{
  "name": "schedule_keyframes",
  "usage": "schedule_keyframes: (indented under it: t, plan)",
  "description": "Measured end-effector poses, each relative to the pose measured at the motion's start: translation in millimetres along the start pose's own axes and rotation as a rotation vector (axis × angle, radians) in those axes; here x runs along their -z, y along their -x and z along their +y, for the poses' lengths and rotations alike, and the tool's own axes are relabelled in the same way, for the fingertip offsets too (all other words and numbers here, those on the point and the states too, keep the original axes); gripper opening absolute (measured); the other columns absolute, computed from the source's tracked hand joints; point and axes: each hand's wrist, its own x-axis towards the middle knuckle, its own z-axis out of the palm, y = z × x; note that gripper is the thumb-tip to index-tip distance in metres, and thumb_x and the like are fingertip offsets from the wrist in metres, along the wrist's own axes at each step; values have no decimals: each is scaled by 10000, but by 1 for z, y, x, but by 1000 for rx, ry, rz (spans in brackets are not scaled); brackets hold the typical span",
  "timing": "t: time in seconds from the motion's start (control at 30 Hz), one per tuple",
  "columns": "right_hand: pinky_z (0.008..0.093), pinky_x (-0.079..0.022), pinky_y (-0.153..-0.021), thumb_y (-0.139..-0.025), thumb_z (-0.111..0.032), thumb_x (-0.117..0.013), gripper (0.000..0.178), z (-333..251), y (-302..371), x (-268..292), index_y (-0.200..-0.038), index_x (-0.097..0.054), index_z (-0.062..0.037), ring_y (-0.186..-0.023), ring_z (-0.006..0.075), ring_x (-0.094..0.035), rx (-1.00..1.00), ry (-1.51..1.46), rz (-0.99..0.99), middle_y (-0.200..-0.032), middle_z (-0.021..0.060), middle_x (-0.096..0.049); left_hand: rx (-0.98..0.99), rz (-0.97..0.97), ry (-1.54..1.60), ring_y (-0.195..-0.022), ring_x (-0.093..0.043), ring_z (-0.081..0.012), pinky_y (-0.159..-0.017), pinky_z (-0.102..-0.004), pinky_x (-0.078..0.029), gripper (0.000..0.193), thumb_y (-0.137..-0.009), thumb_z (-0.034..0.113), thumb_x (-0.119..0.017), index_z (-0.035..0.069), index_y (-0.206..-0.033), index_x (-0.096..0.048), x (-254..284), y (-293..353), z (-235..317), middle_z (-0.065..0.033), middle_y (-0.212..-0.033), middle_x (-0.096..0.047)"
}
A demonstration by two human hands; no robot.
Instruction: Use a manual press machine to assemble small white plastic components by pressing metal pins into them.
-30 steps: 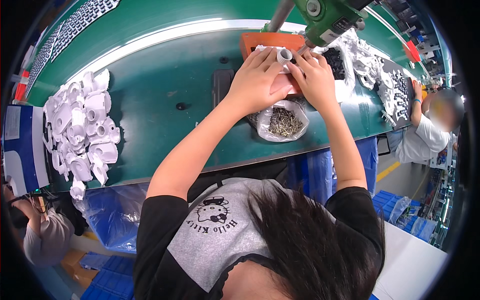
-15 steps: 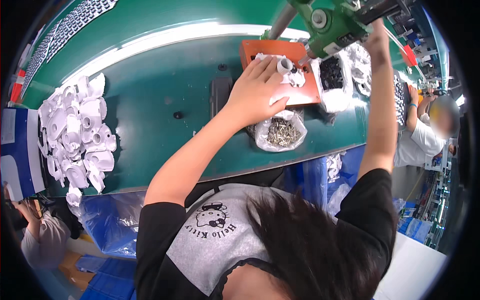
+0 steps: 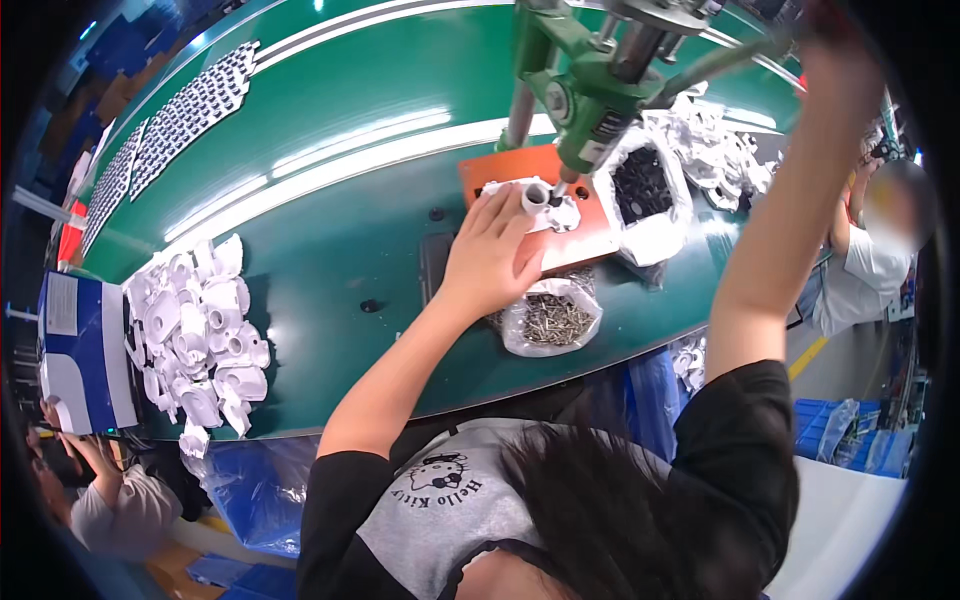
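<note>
My left hand [image 3: 490, 255] lies over a white plastic part [image 3: 565, 214] with a round tube, fingers extended along it and thumb apart, holding it against the orange block [image 3: 590, 240]. Above that part stands a green hand press [image 3: 590, 115]; its metal tip [image 3: 563, 186] comes down at a small black piece [image 3: 556, 199] beside the tube. Far up at the right, my right hand [image 3: 835, 35] closes round the end of the press lever [image 3: 720, 70]; its fingers are dark and partly hidden.
A bag of metal screws or pins [image 3: 555, 322] sits before the block, and a bag of black parts [image 3: 640, 185] to its right. White parts are heaped at the left [image 3: 200, 330] and far right [image 3: 705, 150]. A dark tool [image 3: 436, 262] lies near my left hand. Co-workers sit on both sides.
The view has shifted, so the bench sits lower in the picture. My right hand has swung outward with the lever, and the press tip is closer to the white part. My left hand stays on it.
</note>
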Motion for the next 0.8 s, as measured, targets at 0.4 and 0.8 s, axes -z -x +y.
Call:
schedule_keyframes:
  t: [0.4,0.8]
  plan:
    - [481,-305,-913,-784,-407,-432,381,-72,210,-42,-513,-422,-139,-740,261,-502,48,-58,-109,-568,81,-494,-17,-55,-55,-1280,-380,-342,-1085,-436,-288,507,-783,284,-642,21,-1192,-498,2,0,-6,-184,-1334,-454]
    - [290,-416,-882,-905,-294,-510,385,80,57,-117,-1175,-530,-22,-966,177,-558,-730,-464,22,-1057,79,-602,44,-305,44,-1173,-474,-315,-1018,-431,-323,383,-757,220,-627,85,-1104,-540,37,-54,-11,-157,-1214,-540]
